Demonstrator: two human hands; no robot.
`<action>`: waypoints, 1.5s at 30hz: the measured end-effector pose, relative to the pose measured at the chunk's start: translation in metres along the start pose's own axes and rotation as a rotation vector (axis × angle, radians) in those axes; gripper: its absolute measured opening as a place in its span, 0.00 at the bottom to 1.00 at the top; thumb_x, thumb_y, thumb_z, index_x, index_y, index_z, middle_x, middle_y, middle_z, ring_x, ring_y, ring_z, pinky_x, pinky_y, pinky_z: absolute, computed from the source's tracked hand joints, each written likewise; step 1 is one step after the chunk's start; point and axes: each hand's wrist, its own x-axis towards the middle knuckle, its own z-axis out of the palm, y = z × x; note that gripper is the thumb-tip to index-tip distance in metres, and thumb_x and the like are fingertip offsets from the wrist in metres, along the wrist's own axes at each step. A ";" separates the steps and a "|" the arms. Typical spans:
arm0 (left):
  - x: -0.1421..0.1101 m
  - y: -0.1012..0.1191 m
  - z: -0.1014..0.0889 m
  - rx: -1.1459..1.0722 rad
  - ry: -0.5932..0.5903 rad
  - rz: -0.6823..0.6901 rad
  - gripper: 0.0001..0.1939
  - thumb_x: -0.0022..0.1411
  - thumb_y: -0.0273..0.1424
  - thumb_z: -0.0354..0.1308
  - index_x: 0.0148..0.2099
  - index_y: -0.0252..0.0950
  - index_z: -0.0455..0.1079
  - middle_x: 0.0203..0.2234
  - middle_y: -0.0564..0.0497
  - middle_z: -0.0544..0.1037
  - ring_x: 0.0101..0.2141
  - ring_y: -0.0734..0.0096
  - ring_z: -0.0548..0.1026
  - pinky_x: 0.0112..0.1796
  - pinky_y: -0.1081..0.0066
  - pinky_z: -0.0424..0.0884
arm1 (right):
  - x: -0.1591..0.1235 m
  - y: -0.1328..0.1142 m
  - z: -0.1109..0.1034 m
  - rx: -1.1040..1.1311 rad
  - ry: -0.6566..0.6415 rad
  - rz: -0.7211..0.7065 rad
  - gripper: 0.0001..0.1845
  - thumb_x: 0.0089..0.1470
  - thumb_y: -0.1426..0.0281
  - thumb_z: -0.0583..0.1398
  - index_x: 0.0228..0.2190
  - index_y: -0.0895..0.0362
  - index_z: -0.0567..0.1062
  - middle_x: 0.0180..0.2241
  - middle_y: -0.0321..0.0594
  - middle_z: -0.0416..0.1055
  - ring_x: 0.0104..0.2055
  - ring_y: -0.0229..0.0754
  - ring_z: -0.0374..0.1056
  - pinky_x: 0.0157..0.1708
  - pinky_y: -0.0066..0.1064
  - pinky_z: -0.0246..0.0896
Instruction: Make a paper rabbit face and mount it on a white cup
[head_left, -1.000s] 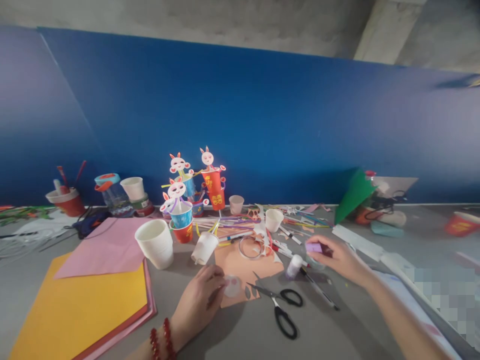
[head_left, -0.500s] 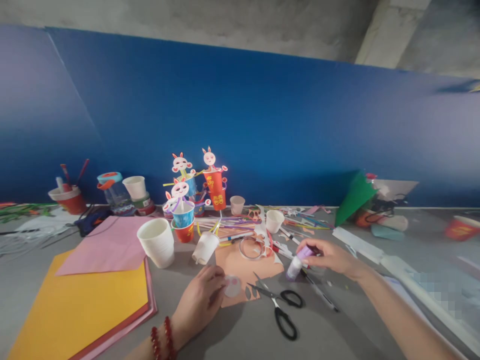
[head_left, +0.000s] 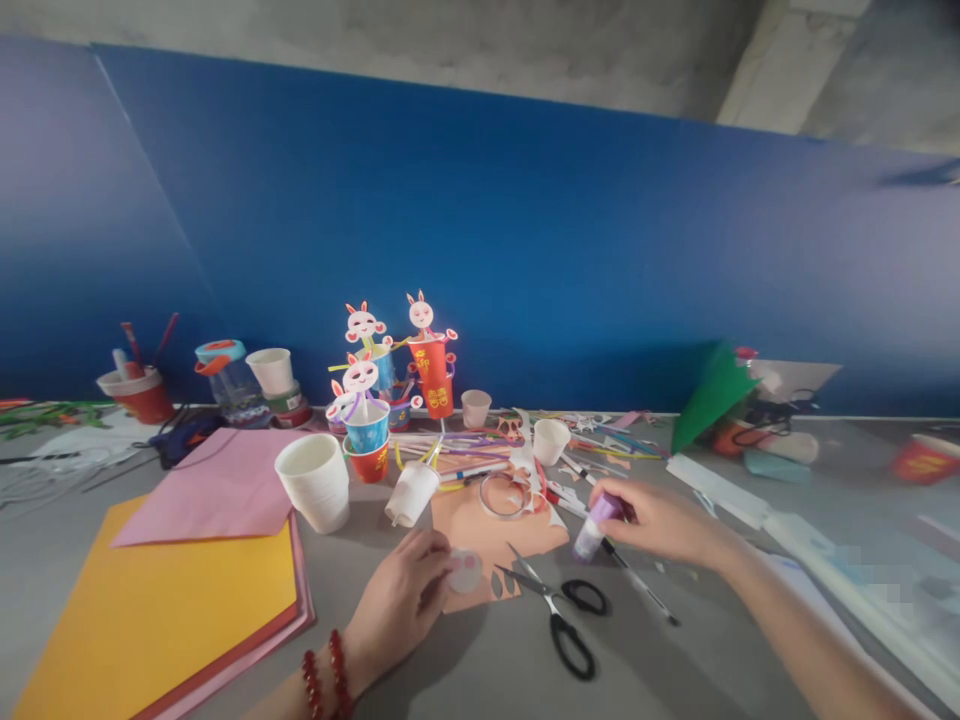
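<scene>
Between the fingers of my left hand [head_left: 409, 590] is a small white paper disc [head_left: 466, 572] with pinkish spots. My right hand [head_left: 652, 520] grips a glue stick [head_left: 598, 528] by its purple cap, and its white lower end stands on or just over the table. Black-handled scissors [head_left: 553, 600] lie spread between my hands. Their blades rest by an orange paper sheet [head_left: 480, 520] with cut-out holes. A white paper cup [head_left: 412, 494] with yellow strips lies tipped beyond my left hand. A pen [head_left: 643, 583] lies beneath my right hand.
Rabbit-faced cup figures [head_left: 367, 425] stand at the back, before a blue partition [head_left: 525, 250]. A white cup [head_left: 313, 482] and coloured paper [head_left: 187, 600] are at left. Strips and pens [head_left: 480, 440] litter the middle. A green paper cone [head_left: 712, 398] stands at back right.
My right hand has shifted slightly on the glue stick, with its fingers more around the cap. My left hand and the paper disc have hardly moved.
</scene>
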 end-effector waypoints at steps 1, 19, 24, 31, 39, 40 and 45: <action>0.000 0.000 0.000 0.001 -0.002 -0.001 0.11 0.65 0.22 0.50 0.39 0.39 0.73 0.39 0.47 0.75 0.39 0.64 0.74 0.40 0.68 0.71 | -0.002 -0.003 0.001 -0.051 0.007 0.018 0.06 0.53 0.66 0.58 0.34 0.50 0.73 0.32 0.33 0.76 0.28 0.41 0.68 0.28 0.28 0.55; -0.001 -0.002 0.002 -0.005 -0.017 -0.002 0.11 0.68 0.26 0.48 0.36 0.38 0.71 0.38 0.47 0.74 0.38 0.65 0.73 0.39 0.68 0.69 | -0.005 -0.006 0.032 -0.005 0.113 0.036 0.09 0.54 0.67 0.57 0.39 0.51 0.64 0.29 0.34 0.76 0.30 0.44 0.73 0.28 0.28 0.57; -0.001 -0.001 0.002 -0.005 -0.021 -0.004 0.11 0.68 0.25 0.48 0.38 0.38 0.72 0.39 0.48 0.74 0.38 0.65 0.73 0.39 0.69 0.69 | -0.006 0.001 0.038 -0.261 0.140 0.012 0.11 0.59 0.64 0.53 0.44 0.53 0.64 0.29 0.40 0.79 0.28 0.50 0.75 0.22 0.28 0.48; -0.001 0.001 0.001 -0.004 -0.038 0.002 0.11 0.67 0.25 0.48 0.39 0.38 0.72 0.39 0.47 0.74 0.38 0.65 0.74 0.39 0.68 0.70 | -0.004 0.004 0.044 -0.455 0.200 -0.073 0.10 0.58 0.67 0.52 0.42 0.55 0.66 0.24 0.41 0.78 0.22 0.48 0.73 0.20 0.28 0.41; -0.002 -0.002 0.004 0.012 -0.025 -0.005 0.11 0.66 0.24 0.48 0.38 0.38 0.72 0.39 0.47 0.75 0.38 0.64 0.74 0.39 0.68 0.70 | -0.001 0.013 0.050 -0.266 0.222 -0.034 0.09 0.57 0.65 0.53 0.41 0.51 0.64 0.24 0.35 0.77 0.24 0.45 0.73 0.22 0.27 0.49; -0.002 -0.003 0.004 0.015 -0.022 0.001 0.11 0.66 0.24 0.48 0.38 0.38 0.72 0.39 0.47 0.75 0.38 0.64 0.74 0.39 0.68 0.70 | 0.002 0.019 0.044 -0.243 0.249 -0.005 0.09 0.57 0.65 0.53 0.41 0.50 0.64 0.25 0.34 0.77 0.24 0.45 0.73 0.22 0.27 0.50; -0.001 -0.003 0.003 0.006 0.008 0.035 0.11 0.65 0.23 0.49 0.39 0.38 0.72 0.38 0.47 0.75 0.38 0.64 0.74 0.40 0.68 0.71 | 0.036 0.061 0.006 -0.304 0.447 0.285 0.17 0.57 0.62 0.56 0.47 0.53 0.65 0.34 0.42 0.79 0.31 0.49 0.74 0.24 0.29 0.51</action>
